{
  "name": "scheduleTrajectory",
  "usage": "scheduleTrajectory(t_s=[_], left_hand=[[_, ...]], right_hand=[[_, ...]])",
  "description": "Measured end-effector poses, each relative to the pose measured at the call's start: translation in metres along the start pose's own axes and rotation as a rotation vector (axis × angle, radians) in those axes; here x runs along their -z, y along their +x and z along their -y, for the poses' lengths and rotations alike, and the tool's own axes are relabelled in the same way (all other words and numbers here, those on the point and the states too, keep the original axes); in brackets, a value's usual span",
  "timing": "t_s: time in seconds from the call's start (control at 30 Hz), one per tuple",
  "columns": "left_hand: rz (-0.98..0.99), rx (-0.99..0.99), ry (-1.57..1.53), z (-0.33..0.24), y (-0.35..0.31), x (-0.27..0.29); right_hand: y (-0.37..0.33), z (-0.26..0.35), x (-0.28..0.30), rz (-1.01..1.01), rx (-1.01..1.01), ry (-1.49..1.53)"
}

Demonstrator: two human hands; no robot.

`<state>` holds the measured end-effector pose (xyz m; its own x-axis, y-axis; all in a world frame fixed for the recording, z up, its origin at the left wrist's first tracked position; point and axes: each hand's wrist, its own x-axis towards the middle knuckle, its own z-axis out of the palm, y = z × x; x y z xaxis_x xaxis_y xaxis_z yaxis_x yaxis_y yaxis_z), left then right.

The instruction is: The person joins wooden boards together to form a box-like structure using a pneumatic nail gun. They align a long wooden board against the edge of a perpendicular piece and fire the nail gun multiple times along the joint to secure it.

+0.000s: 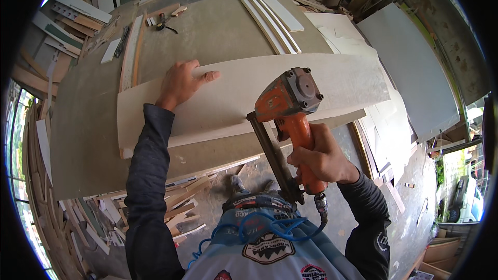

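My right hand [326, 156] is wrapped round the handle of an orange pneumatic nail gun [290, 96]. The gun's nose meets or hovers just over a long white board [228, 91]; which of the two, I cannot tell. Blue air hose [259, 218] runs from the gun's base across the front of my shirt. Over the board's far edge at the left, my left hand [182, 82] grips it, thumb on the near face and the other fingers mostly hidden behind. The board lies across a large brown worktable [85, 140].
Long white strips [267, 21] lie at the table's far side. A narrow frame piece [133, 52] and a small dark tool [162, 22] rest at the far left. White sheets [386, 124] and a grey panel [410, 67] stand to the right. Wood offcuts [179, 210] litter the floor below.
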<state>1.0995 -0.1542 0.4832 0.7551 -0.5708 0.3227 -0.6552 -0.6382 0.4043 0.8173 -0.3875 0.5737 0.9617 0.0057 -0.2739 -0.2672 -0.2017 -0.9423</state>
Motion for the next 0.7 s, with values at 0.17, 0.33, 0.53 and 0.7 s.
scheduleTrajectory(t_s=[0.17, 0.33, 0.53, 0.7], left_hand=[[-0.022, -0.016, -0.018, 0.002, -0.002, 0.000], [-0.009, -0.019, 0.041, 0.006, -0.001, -0.002], [-0.035, -0.069, -0.028, -0.003, -0.003, -0.006], [-0.083, -0.125, -0.060, -0.037, 0.008, -0.028]], right_hand=[[0.001, 0.002, 0.000, 0.017, -0.020, 0.008], [-0.002, -0.004, 0.004, -0.026, 0.021, 0.011], [-0.038, -0.016, 0.033, -0.283, -0.014, 0.107], [-0.065, -0.039, 0.077, -0.376, -0.063, 0.134]])
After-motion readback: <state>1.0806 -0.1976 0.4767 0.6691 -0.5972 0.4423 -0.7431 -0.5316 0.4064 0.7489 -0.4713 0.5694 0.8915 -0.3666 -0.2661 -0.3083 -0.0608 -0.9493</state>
